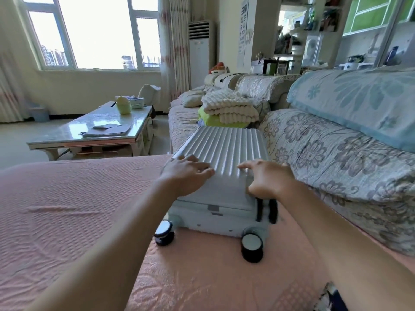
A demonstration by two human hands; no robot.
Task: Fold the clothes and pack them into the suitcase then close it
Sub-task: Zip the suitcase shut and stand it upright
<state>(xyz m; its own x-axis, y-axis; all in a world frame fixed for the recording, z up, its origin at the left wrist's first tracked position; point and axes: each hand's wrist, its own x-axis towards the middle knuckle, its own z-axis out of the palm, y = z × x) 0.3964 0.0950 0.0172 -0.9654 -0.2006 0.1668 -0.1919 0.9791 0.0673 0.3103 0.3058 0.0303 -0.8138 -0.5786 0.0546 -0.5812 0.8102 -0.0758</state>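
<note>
Head view shows the suitcase (226,142) just right of the frame's centre, lying flat with its ribbed lid down. Its two wheels (165,232) point toward the bottom of the frame. Lying flat most likely lets the lid be pushed down by weight from above. No clothes show outside it, so the packing seems done and closing is the step in hand. Whether the lid is latched cannot be told.

Left hand (186,173) lies spread on the lid's near left part, fingers fairly straight and flat on the ribs, gripping nothing; this looks like pressing down. Right hand (267,180) is at the near right corner, one finger stretched along the top and the others bent over the edge, holding that corner, though blur softens the detail. Just below it the black handle bars (266,209) run down the case's end. One hand on each side would spread the push evenly.

Under the case is a pink cover (67,209), soft ground that may give under pressure. Right of it, a flowered cushion (336,158) sits just beside the case's long side. Above the case in the frame, a folded cream pile (229,106) rests apart from it. At the left of the frame stands a glossy table (67,140).
</note>
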